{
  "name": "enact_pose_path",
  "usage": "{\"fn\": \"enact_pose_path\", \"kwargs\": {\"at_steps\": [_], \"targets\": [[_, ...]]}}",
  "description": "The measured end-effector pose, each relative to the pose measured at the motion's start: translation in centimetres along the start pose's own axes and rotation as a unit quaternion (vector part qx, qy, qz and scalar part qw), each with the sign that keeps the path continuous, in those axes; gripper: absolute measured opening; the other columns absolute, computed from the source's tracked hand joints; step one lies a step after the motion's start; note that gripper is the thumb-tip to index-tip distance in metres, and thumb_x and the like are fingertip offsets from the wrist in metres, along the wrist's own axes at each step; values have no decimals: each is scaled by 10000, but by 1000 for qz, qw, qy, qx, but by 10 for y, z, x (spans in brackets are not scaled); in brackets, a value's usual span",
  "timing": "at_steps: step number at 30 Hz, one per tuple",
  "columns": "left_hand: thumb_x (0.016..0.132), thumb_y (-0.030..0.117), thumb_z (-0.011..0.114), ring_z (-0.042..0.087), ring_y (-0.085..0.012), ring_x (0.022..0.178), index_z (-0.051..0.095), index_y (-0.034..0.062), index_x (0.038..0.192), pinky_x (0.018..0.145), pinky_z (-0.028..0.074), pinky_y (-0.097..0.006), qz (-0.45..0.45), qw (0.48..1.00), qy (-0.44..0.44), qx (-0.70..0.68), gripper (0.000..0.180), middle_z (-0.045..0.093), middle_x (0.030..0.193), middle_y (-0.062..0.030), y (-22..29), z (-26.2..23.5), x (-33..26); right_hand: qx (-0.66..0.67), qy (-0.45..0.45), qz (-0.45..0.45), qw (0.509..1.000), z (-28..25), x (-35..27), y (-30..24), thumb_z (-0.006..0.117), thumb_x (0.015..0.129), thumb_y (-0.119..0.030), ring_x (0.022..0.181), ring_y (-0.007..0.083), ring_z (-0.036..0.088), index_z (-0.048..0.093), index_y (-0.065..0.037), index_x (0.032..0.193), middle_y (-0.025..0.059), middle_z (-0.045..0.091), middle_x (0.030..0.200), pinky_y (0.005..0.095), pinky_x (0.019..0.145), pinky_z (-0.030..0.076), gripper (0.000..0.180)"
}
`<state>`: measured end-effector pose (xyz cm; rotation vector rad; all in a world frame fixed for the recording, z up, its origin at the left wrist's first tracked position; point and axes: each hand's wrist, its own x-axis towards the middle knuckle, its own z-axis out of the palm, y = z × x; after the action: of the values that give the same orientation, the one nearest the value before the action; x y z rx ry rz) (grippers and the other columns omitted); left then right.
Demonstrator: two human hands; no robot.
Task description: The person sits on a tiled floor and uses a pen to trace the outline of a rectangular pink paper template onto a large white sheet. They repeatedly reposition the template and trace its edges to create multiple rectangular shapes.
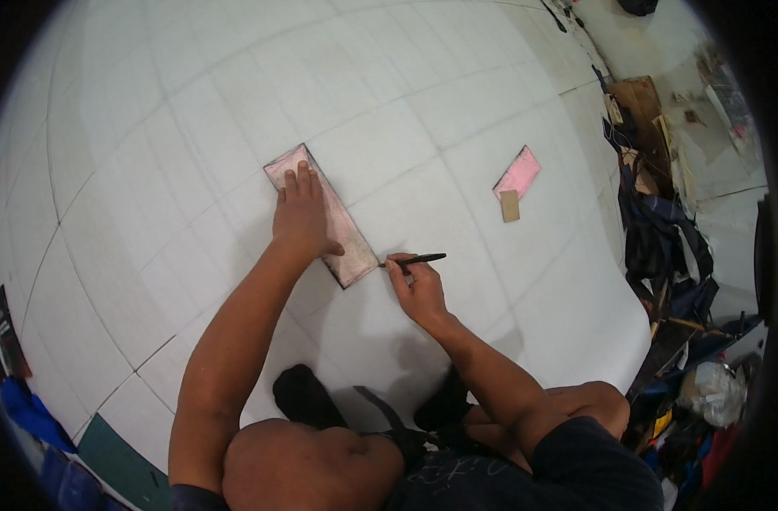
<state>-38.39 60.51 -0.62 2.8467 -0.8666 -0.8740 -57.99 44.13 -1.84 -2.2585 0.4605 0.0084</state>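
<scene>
Most of what we saw was a large white sheet [457, 128] spread across the floor, ruled with faint grid lines, and we sat on it with our knees drawn in at the lower edge. On it, near the middle, lay a long pinkish rectangular template with dark edges [342, 230], set at a slant. Our left hand [302, 217] lay open and flat on the template, fingers spread toward its far end, pressing it onto the sheet. Our right hand [419, 285] was closed in a writing grip on a slim black pen [416, 259], whose tip met the template's near right corner.

We judged the step to be tracing around the template, and doing it well called for steady downward pressure from the flat hand so nothing slid, and for the pen tip to run hard against the edge.

Well apart to the right lay a smaller pink rectangular piece [518, 173] with a small tan cardboard piece [510, 205] touching its near end; neither stood in the pen's way. Past the sheet's right edge was a heap of dark bags and clutter [662, 247]. Our own left forearm crossed close to the template's near end, the only thing crowding the line.
</scene>
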Motion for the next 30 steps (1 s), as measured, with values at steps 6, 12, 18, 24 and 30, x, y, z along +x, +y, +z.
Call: {"fn": "enact_pose_path", "kwargs": {"at_steps": [6, 12, 18, 24, 30], "targets": [[609, 611, 939, 128, -424, 1584, 104, -73, 1620, 1277, 241, -456, -5, 1000, -27, 9, 1479, 67, 1712, -263, 3, -6, -1, 3, 20, 16, 1000, -5, 1, -1, 652, 1010, -191, 943, 317, 734, 734, 21, 1080, 177, 738, 1079, 388, 778, 596, 238], [609, 607, 940, 125, -423, 1585, 115, -73, 1620, 1276, 242, -453, -9, 1000, -26, 7, 1471, 68, 1713, -260, 4, -7, -2, -27, 30, -54, 998, -1, -10, -6, 700, 969, -117, 900, 265, 736, 726, -16, 1110, 140, 727, 1076, 350, 733, 595, 175], [578, 556, 960, 149, -460, 1569, 146, -94, 1602, 1265, 269, -471, 3, 1000, 4, -9, 1461, 104, 1698, -283, 0, -2, -2, -161, -35, -226, 960, 4, -17, -22, 755, 895, -114, 863, 282, 712, 722, -65, 1120, 114, 719, 1015, 370, 727, 581, 233], [633, 572, 938, 152, -423, 1577, 193, -73, 1600, 1282, 229, -461, 17, 998, 36, -56, 1380, 138, 1693, -270, -6, 3, -9, -29, -70, -302, 950, 19, -23, -52, 742, 857, -75, 859, 301, 696, 707, -83, 1165, 110, 698, 974, 394, 741, 561, 309], [767, 536, 862, 240, -436, 1546, 457, 0, 1496, 1260, 214, -570, 139, 947, 244, -157, 991, 315, 1625, -256, -41, 72, -35, -149, -178, -308, 923, -78, 76, -43, 721, 861, 4, 891, 281, 699, 697, -102, 1171, 94, 695, 1006, 379, 737, 572, 328]]}}
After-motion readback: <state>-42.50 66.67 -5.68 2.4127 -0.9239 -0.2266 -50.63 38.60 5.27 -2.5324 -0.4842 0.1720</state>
